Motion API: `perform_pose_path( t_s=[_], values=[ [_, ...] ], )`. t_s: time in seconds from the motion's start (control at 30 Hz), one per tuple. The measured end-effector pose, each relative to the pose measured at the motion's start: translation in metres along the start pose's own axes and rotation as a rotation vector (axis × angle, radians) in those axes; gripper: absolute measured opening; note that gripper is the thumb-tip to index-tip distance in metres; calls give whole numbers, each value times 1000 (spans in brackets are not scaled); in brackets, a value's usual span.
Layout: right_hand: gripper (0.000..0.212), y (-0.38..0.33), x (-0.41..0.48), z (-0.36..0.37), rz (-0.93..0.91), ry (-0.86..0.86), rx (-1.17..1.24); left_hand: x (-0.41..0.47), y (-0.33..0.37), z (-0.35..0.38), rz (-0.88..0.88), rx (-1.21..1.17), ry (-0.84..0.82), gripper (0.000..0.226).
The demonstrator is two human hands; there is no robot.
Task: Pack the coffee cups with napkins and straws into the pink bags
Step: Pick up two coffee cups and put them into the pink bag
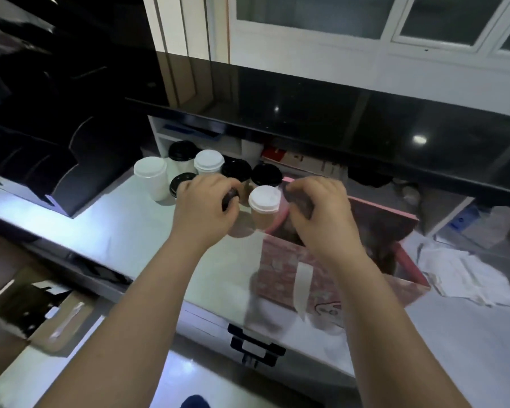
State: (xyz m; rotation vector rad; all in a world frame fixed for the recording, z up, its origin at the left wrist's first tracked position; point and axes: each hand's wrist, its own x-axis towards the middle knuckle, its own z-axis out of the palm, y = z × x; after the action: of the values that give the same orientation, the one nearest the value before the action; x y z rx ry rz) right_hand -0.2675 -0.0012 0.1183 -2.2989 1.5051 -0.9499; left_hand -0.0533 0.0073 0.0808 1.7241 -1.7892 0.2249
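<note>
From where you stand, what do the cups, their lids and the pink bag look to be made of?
The brown cup looks like matte paper, dull with no shine. Its white lid seems thin moulded plastic, with a raised rim. The pink bag looks like printed paper: flat stiff walls and sharp folded edges.

blocked: cups behind – bag right | free: counter left

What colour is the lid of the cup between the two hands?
White, on a brown cup; the head view shows it clearly.
</note>
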Motion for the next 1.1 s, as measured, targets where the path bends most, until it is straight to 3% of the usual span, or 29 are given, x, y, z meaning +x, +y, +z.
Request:
perform_pose_path(
  t_s=[0.2,0.33,0.63,0.9,1.1],
  values=[
    [32,-56,52,64,-39,-76,8,29,-71,3,-67,-1,-93,34],
    [34,-85,85,114,23,-190,-72,40,-133,6,-77,18,-136,36],
    [49,-117,134,241,140,-406,-128,41,-263,28,-285,-94,-190,42],
    [67,-151,187,340,-25,-486,-183,41,-339,32,-409,-51,-199,48],
    [86,-164,215,390,-6,-559,-351,27,-369,25,-495,-73,-184,46]
  ],
)
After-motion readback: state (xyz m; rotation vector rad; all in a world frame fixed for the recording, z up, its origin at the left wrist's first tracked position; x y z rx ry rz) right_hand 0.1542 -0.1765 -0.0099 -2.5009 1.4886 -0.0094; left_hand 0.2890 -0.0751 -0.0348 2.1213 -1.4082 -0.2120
